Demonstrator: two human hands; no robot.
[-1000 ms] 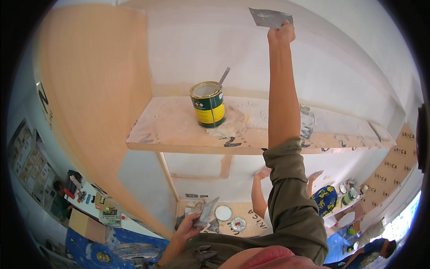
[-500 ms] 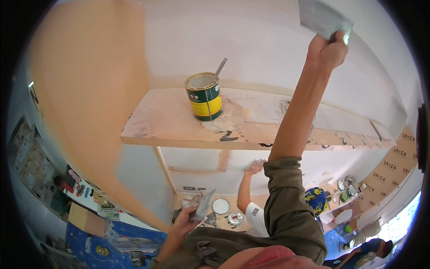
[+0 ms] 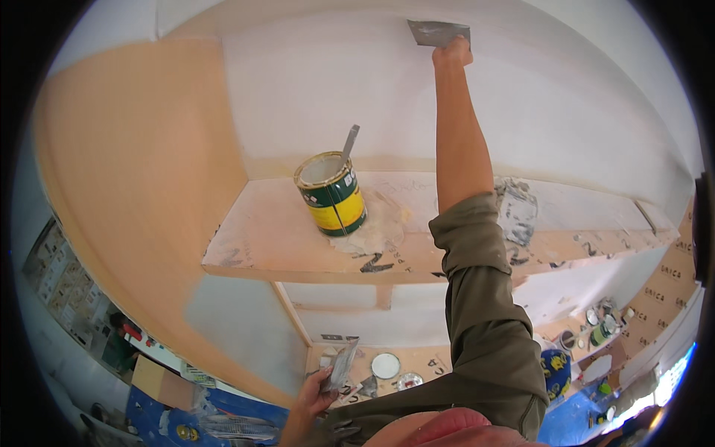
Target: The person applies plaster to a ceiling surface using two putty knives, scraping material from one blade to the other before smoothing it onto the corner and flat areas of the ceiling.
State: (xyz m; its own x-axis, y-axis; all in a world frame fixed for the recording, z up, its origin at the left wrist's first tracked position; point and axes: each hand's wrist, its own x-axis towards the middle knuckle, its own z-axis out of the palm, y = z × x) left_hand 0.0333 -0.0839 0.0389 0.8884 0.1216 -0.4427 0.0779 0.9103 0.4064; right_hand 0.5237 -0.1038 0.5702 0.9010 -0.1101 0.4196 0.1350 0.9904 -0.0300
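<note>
My right hand (image 3: 453,55) is raised high and closed around a wide metal putty knife (image 3: 430,31), its blade at the upper part of the white wall (image 3: 328,82). Low down, my left hand (image 3: 316,395) grips a second putty knife (image 3: 342,366), its blade tilted upward and smeared with grey-white filler. Between them, a green and yellow can (image 3: 334,203) of pale filler stands open on a wooden shelf (image 3: 261,231). A flat metal tool (image 3: 349,143) leans out of the can. Dried filler is spread around its base.
Right of my forearm, a filler-smeared wrapper or sheet (image 3: 518,214) lies on the shelf. Below are a round white lid (image 3: 385,365) and a foil-like tub (image 3: 410,381). An orange-brown panel (image 3: 141,149) bounds the left side. A person (image 3: 119,339) is far off at lower left.
My right hand has swept the putty knife left along the upper wall. My left hand still holds its knife, now a little lower in view. The co-worker's raised arm below the shelf no longer shows.
</note>
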